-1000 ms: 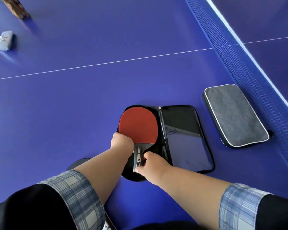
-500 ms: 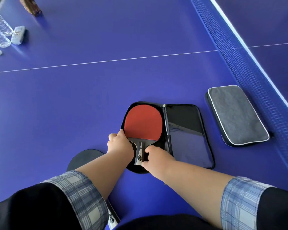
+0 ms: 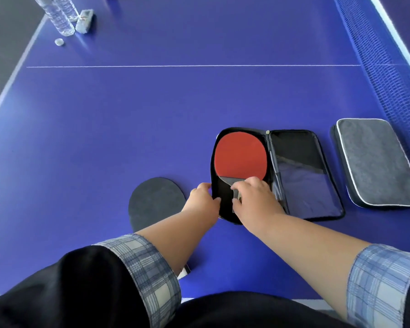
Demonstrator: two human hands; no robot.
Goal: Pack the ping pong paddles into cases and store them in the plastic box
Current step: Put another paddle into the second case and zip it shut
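Note:
A red-faced paddle (image 3: 240,156) lies in the left half of an open black case (image 3: 303,176) on the blue table. My right hand (image 3: 253,197) rests over the paddle's handle, fingers curled on it. My left hand (image 3: 202,197) grips the case's left edge near its lower end. A second paddle (image 3: 155,200), black side up, lies flat to the left, with its handle hidden under my left forearm. A closed grey case (image 3: 376,162) lies to the right by the net. No plastic box is in view.
The net (image 3: 388,74) runs along the right side. Two water bottles (image 3: 59,13), a bottle cap (image 3: 59,41) and a small grey object (image 3: 84,20) stand at the far left corner. The table's near edge lies just under my arms.
The paddle sits deeper in the case's left half. My left hand has shifted from the paddle's neck to the case's left edge; my right hand stays on the handle. The view has tilted, showing more of the black paddle.

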